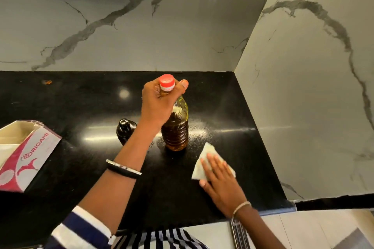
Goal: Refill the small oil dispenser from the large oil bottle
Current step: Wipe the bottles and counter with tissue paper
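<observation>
Glossy black stone countertop (81, 107)
On it: red-capped plastic oil bottle (175, 133), small black dispenser (124, 130), folded white tissue (206, 151), pink-and-white cardboard box (30, 153).

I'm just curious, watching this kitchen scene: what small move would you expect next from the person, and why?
Probably the right hand slides the tissue across the dull smears by the large oil bottle. It lies flat on the tissue, the bottle's red cap is on, and the left hand grips its neck, steadying it.
</observation>
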